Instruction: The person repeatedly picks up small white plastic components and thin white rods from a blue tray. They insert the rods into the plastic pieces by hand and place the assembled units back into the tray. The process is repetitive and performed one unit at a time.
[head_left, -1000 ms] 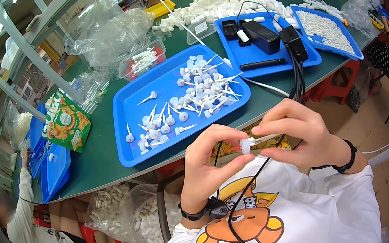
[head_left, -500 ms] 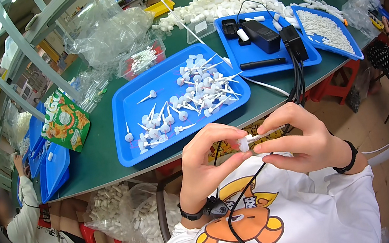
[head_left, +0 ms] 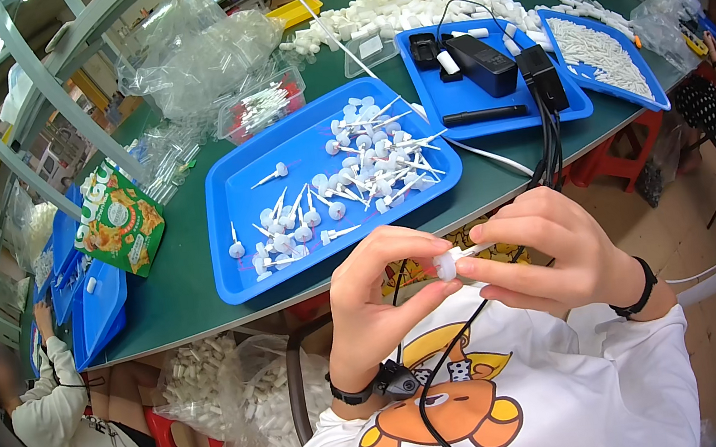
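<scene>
In front of my chest, both hands meet on a small white plastic piece with a round translucent head (head_left: 445,266) and a thin white stem (head_left: 474,251). My left hand (head_left: 369,300) pinches the round head between thumb and forefinger. My right hand (head_left: 559,255) has its thumb and fingers closed around the stem, close to the head, and they cover part of it. Beyond my hands a large blue tray (head_left: 233,181) lies on the table, holding many similar round-headed pieces (head_left: 377,161), mostly heaped on its right side and near corner.
Right of it, another blue tray (head_left: 489,114) carries black devices and cables; a third (head_left: 649,91) holds thin white sticks. Behind are a clear box of sticks (head_left: 264,109), white tubular parts (head_left: 402,16) and plastic bags. A green snack bag (head_left: 125,224) and a seated co-worker (head_left: 65,420) are at left.
My hands have shifted slightly left with the piece, and my right fingers sit closer to its round head. At left, the co-worker's raised hand has come down.
</scene>
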The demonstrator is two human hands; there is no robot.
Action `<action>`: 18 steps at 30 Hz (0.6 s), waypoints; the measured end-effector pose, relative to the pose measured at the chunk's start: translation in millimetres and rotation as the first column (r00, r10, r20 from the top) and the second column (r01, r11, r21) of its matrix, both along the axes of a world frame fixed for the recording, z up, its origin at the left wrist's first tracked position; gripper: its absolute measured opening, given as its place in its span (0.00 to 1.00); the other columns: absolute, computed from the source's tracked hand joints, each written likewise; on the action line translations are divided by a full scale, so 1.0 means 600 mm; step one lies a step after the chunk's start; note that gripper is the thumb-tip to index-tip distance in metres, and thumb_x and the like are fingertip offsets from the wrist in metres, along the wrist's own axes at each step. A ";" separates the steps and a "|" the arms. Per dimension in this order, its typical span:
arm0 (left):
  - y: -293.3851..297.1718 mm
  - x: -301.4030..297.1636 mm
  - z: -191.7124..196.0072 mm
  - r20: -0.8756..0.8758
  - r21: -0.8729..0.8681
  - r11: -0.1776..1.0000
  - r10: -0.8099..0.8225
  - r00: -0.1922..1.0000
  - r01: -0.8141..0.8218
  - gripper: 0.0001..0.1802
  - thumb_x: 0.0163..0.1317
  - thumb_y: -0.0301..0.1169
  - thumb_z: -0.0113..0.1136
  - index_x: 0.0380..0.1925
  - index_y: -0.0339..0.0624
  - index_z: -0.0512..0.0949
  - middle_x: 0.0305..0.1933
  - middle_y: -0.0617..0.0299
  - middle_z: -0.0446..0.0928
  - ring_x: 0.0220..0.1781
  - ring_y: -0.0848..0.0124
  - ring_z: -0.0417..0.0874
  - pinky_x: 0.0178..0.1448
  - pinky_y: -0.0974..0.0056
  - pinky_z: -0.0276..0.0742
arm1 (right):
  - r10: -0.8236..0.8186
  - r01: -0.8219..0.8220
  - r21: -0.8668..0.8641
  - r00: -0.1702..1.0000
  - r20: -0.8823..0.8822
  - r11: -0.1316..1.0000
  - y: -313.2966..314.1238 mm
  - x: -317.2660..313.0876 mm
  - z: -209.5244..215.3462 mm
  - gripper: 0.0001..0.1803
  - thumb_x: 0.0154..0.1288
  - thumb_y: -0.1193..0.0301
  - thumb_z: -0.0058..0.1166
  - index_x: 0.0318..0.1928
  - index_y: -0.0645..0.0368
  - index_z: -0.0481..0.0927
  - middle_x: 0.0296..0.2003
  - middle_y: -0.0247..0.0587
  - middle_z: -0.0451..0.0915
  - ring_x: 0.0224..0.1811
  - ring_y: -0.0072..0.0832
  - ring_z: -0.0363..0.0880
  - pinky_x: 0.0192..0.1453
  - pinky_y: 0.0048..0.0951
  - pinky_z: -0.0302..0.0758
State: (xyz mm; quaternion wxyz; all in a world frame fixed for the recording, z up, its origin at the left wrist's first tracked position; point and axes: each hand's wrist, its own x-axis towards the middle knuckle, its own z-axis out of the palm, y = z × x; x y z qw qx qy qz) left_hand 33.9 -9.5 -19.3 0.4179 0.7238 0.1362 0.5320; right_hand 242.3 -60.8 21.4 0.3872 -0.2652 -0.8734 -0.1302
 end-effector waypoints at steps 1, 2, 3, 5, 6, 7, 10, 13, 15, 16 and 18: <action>-0.001 0.000 -0.001 0.015 -0.016 1.000 0.000 1.000 0.001 0.20 0.44 0.17 0.71 0.40 0.36 0.78 0.42 0.55 0.79 0.43 0.69 0.81 0.45 0.69 0.77 | -0.013 0.012 0.037 0.999 0.029 0.999 0.001 0.001 -0.001 0.18 0.51 0.70 0.65 0.45 0.57 0.82 0.43 0.40 0.77 0.40 0.31 0.77 0.40 0.31 0.75; -0.001 0.000 -0.001 0.028 -0.024 1.000 -0.005 1.000 0.005 0.21 0.44 0.17 0.71 0.41 0.36 0.78 0.42 0.55 0.79 0.43 0.70 0.80 0.45 0.69 0.77 | -0.029 0.024 0.076 0.998 0.057 0.997 0.002 0.002 -0.004 0.18 0.52 0.69 0.65 0.45 0.56 0.82 0.42 0.40 0.77 0.40 0.31 0.77 0.41 0.31 0.75; -0.002 0.001 -0.003 0.040 -0.032 0.999 -0.008 0.999 0.010 0.21 0.44 0.16 0.71 0.41 0.35 0.78 0.42 0.55 0.79 0.43 0.70 0.80 0.46 0.69 0.76 | -0.045 0.035 0.115 0.995 0.084 0.993 0.002 0.002 -0.007 0.17 0.53 0.68 0.65 0.45 0.56 0.82 0.42 0.39 0.78 0.40 0.30 0.77 0.41 0.31 0.75; -0.002 0.001 -0.003 0.052 -0.037 0.999 -0.013 0.999 0.015 0.21 0.44 0.16 0.71 0.41 0.35 0.78 0.42 0.55 0.79 0.43 0.70 0.80 0.46 0.68 0.76 | -0.032 0.024 0.110 0.997 0.070 0.994 0.003 0.001 -0.008 0.16 0.52 0.68 0.65 0.44 0.57 0.82 0.41 0.39 0.78 0.39 0.31 0.77 0.41 0.31 0.76; -0.001 0.001 -0.002 0.051 -0.034 0.999 -0.014 0.999 0.015 0.21 0.43 0.16 0.71 0.41 0.35 0.78 0.41 0.55 0.79 0.43 0.70 0.80 0.46 0.68 0.76 | -0.026 0.019 0.107 0.998 0.063 0.994 0.003 0.001 -0.009 0.16 0.52 0.68 0.65 0.43 0.57 0.82 0.40 0.40 0.78 0.39 0.32 0.77 0.41 0.31 0.76; -0.001 0.000 -0.001 0.050 -0.031 0.999 -0.014 0.999 0.016 0.21 0.43 0.16 0.71 0.41 0.35 0.78 0.41 0.55 0.79 0.43 0.70 0.80 0.47 0.68 0.76 | -0.015 0.009 0.116 0.999 0.046 0.993 0.005 0.001 -0.011 0.15 0.52 0.69 0.66 0.40 0.58 0.81 0.40 0.40 0.78 0.38 0.32 0.77 0.39 0.31 0.76; -0.003 -0.001 0.000 0.053 -0.038 0.999 -0.027 0.998 0.029 0.22 0.43 0.16 0.72 0.41 0.35 0.78 0.41 0.55 0.79 0.42 0.70 0.80 0.46 0.68 0.75 | 0.016 -0.014 0.124 1.000 -0.015 0.992 0.008 0.003 -0.015 0.13 0.50 0.69 0.68 0.33 0.60 0.78 0.38 0.41 0.78 0.36 0.33 0.77 0.36 0.32 0.75; -0.004 -0.002 -0.002 0.044 -0.069 0.996 -0.051 0.998 0.054 0.21 0.43 0.17 0.72 0.41 0.35 0.78 0.42 0.55 0.79 0.44 0.69 0.80 0.47 0.68 0.76 | 0.022 -0.014 0.077 0.995 -0.102 0.997 0.011 0.001 -0.016 0.15 0.47 0.70 0.69 0.30 0.61 0.74 0.35 0.41 0.78 0.33 0.34 0.77 0.33 0.32 0.73; -0.005 0.002 0.000 0.063 -0.070 0.996 -0.052 0.997 0.057 0.21 0.44 0.17 0.72 0.40 0.35 0.78 0.42 0.54 0.80 0.44 0.69 0.81 0.48 0.67 0.77 | -0.012 0.016 0.023 0.988 -0.156 1.000 0.013 -0.004 -0.015 0.17 0.46 0.71 0.70 0.30 0.60 0.72 0.33 0.41 0.79 0.31 0.33 0.77 0.31 0.31 0.72; -0.005 0.004 0.001 0.073 -0.070 0.996 -0.053 0.996 0.058 0.20 0.44 0.18 0.72 0.40 0.35 0.78 0.42 0.54 0.80 0.43 0.69 0.81 0.48 0.67 0.77 | -0.010 0.012 0.016 0.988 -0.154 1.000 0.013 -0.003 -0.016 0.17 0.46 0.71 0.70 0.31 0.60 0.72 0.32 0.40 0.78 0.30 0.33 0.77 0.31 0.30 0.71; -0.005 0.002 0.001 0.043 -0.078 0.995 -0.059 0.997 0.062 0.19 0.45 0.18 0.72 0.40 0.35 0.79 0.42 0.54 0.81 0.43 0.70 0.82 0.47 0.68 0.78 | -0.002 0.003 0.004 0.989 -0.149 1.000 0.015 -0.002 -0.020 0.18 0.46 0.72 0.70 0.34 0.60 0.72 0.29 0.38 0.78 0.28 0.32 0.77 0.30 0.29 0.70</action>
